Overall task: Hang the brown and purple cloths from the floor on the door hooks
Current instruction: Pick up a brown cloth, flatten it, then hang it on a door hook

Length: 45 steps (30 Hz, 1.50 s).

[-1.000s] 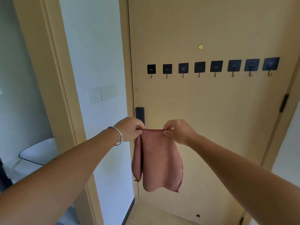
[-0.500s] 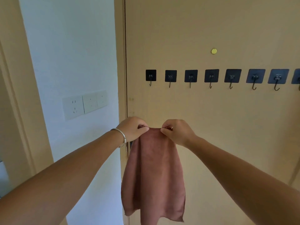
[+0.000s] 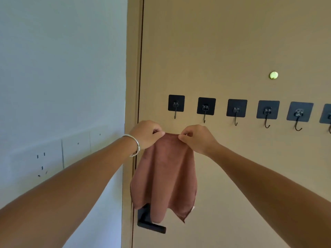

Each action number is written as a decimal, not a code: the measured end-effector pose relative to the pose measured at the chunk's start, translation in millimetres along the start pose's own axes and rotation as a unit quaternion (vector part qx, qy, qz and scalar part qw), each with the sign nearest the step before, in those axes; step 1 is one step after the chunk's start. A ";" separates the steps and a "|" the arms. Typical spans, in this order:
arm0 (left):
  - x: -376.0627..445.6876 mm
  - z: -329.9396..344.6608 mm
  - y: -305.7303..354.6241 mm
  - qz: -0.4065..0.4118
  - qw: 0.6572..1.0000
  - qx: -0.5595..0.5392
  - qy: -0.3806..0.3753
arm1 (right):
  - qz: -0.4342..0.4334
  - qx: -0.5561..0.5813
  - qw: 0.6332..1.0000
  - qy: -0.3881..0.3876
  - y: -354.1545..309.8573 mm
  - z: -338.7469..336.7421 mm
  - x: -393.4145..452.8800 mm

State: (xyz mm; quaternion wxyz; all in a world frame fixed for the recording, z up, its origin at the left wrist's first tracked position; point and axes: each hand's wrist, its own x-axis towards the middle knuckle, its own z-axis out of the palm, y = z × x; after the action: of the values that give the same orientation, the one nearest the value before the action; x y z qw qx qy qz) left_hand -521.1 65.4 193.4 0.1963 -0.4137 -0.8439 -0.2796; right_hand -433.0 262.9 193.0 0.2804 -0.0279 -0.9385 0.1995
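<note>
A brown cloth point(image 3: 166, 178) hangs in front of the tan door point(image 3: 223, 42), held by its top edge. My left hand point(image 3: 146, 134) pinches the top left corner and my right hand point(image 3: 196, 138) pinches the top right. A row of several black adhesive hooks runs across the door; the leftmost hook point(image 3: 176, 105) and the second hook point(image 3: 206, 108) sit just above my hands. The cloth's top edge lies a short way below these hooks. No purple cloth is in view.
A black door handle point(image 3: 149, 224) pokes out below the cloth at the door's left edge. The door frame point(image 3: 131, 68) borders a white wall with a socket and switch panel point(image 3: 53, 156). A small round yellow peephole cover point(image 3: 273, 75) sits above the hooks.
Both hands have risen with the brown cloth toward the hook row and I have come closer to the door. The door handle now shows below the cloth.
</note>
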 end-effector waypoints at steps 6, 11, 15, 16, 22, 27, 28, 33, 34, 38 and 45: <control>64.3 -4.5 -7.8 0.008 0.999 0.007 0.051 | 0.020 -0.008 0.995 0.094 7.4 -6.4 57.1; 100.8 0.8 -8.4 0.004 0.995 0.052 0.083 | 0.023 -0.019 0.991 0.133 16.1 -7.7 88.4; 119.6 5.5 -16.8 -0.010 0.992 0.078 0.096 | 0.006 -0.067 0.987 0.144 19.6 -3.1 107.5; 122.8 6.9 -20.3 -0.013 0.992 0.079 0.100 | -0.001 -0.082 0.985 0.151 19.7 -1.6 111.6; 127.3 17.5 -35.6 -0.012 0.991 0.084 0.105 | -0.071 -0.172 0.969 0.163 23.3 12.6 125.5; 121.9 31.6 -36.2 -0.017 0.989 0.084 0.123 | -0.124 -0.209 0.952 0.184 32.3 28.9 120.3; 119.6 35.9 -36.0 -0.021 0.988 0.084 0.131 | -0.133 -0.214 0.950 0.184 34.5 31.7 118.8; 111.4 58.4 -35.0 -0.032 0.986 0.083 0.141 | -0.149 -0.224 0.948 0.173 39.9 46.6 111.7; 111.3 61.3 -33.4 -0.029 0.986 0.085 0.140 | -0.149 -0.230 0.947 0.169 40.2 49.4 110.2; 116.2 60.6 -29.0 0.002 0.987 0.087 0.133 | -0.138 -0.228 0.950 0.165 40.4 51.3 106.4; 110.5 55.1 -32.9 -0.004 0.987 -0.068 0.146 | -0.152 -0.063 0.973 0.163 48.3 48.2 93.3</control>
State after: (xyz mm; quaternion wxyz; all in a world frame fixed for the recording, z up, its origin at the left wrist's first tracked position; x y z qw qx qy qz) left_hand -617.3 148.9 203.2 0.2880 -0.3777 -0.7864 -0.3950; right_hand -540.3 305.3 185.4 0.4542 0.0653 -0.8841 0.0879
